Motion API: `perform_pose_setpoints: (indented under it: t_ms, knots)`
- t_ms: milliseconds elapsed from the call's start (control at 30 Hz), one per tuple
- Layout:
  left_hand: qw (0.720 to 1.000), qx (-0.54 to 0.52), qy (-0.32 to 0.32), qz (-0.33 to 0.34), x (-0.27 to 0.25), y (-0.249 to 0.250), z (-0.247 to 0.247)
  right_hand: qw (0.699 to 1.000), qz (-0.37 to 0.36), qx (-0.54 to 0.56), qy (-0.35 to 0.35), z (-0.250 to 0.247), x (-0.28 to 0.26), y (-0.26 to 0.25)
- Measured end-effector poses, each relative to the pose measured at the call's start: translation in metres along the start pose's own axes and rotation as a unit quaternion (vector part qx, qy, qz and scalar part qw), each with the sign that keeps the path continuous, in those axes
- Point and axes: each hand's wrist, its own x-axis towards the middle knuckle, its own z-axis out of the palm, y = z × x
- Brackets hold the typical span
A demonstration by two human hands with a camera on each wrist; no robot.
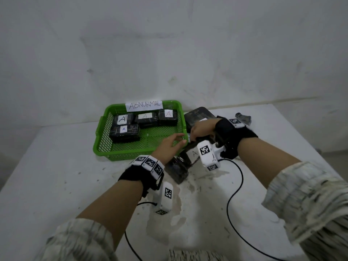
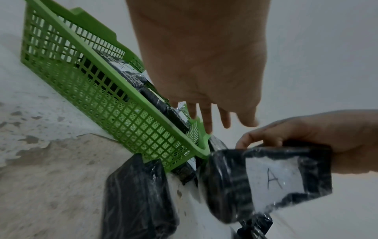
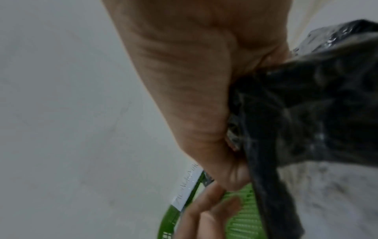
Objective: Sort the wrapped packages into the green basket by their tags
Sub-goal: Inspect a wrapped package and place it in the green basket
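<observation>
1. White and scratched, the bench (image 1: 56, 166) stands against a plain grey-white wall (image 1: 169, 44).
2. On the bench sits a green plastic basket with mesh sides (image 1: 105, 136), and a white paper sign reading "ABNORMAL" (image 1: 144, 105) is stuck on its far rim.
3. Four black wrapped packages with white "A" tags (image 1: 124, 133) lie in the far part of the basket, close together.
4. The right hand (image 1: 202, 129) holds one more black wrapped package with a white "A" tag (image 2: 272, 179) just beside the near right corner of the basket; its fingers (image 2: 251, 139) are curled over the top edge.
5. The left hand (image 1: 169, 146) floats over the near right part of the basket, fingers (image 2: 206, 116) straight and spread, holding nothing.
6. Another black wrapped package (image 2: 139, 198) lies on the bench right against the basket's near side.
7. A further dark package (image 1: 199, 114) lies behind the right hand.
8. Black cables (image 1: 235, 194) run across the bench from the wrist cameras.
</observation>
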Motion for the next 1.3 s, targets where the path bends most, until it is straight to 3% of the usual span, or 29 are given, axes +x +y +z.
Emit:
perform_pose_setpoints:
  t_ms: [100, 233, 333, 400, 500, 667, 833, 967, 1133, 1200, 1233, 1300]
  knots:
    - [0.995, -0.085, -0.037, -0.028, -0.008, 0.007, -0.004, 0.996, -0.020, 0.088, 0.022, -0.005, -0.003, -0.010]
    - [0.987, -0.156, 0.020, -0.033, -0.011, -0.002, -0.019, 0.965, -0.055, 0.256, 0.018, 0.001, 0.001, -0.015]
    - [0.986, -0.152, 0.068, -0.032, -0.015, -0.008, -0.035, 0.881, -0.104, 0.461, 0.021, 0.011, -0.007, -0.018]
    - [0.982, -0.165, 0.088, -0.038, -0.016, -0.012, -0.043, 0.834, -0.143, 0.533, 0.008, 0.018, -0.009, -0.018]
    - [0.978, -0.169, 0.108, -0.053, -0.016, -0.019, -0.050, 0.810, -0.170, 0.562, 0.012, 0.026, -0.003, -0.022]
    - [0.959, -0.228, 0.157, -0.065, -0.016, -0.024, -0.059, 0.771, -0.135, 0.614, 0.099, 0.038, 0.008, -0.030]
    - [0.962, -0.220, 0.153, -0.046, -0.016, -0.029, -0.060, 0.765, -0.127, 0.623, 0.106, 0.051, 0.016, -0.030]
    - [0.961, -0.217, 0.160, -0.053, -0.016, -0.025, -0.060, 0.742, -0.146, 0.643, 0.121, 0.054, 0.015, -0.030]
    - [0.915, -0.337, 0.186, -0.120, -0.009, -0.018, -0.059, 0.693, -0.162, 0.676, 0.189, 0.068, 0.018, -0.034]
    - [0.896, -0.370, 0.202, -0.141, -0.005, -0.017, -0.059, 0.670, -0.143, 0.708, 0.170, 0.074, 0.021, -0.037]
    - [0.890, -0.378, 0.213, -0.140, -0.003, -0.017, -0.059, 0.673, -0.132, 0.714, 0.142, 0.076, 0.022, -0.038]
    - [0.882, -0.392, 0.229, -0.127, -0.003, -0.017, -0.060, 0.725, -0.117, 0.674, 0.072, 0.076, 0.020, -0.037]
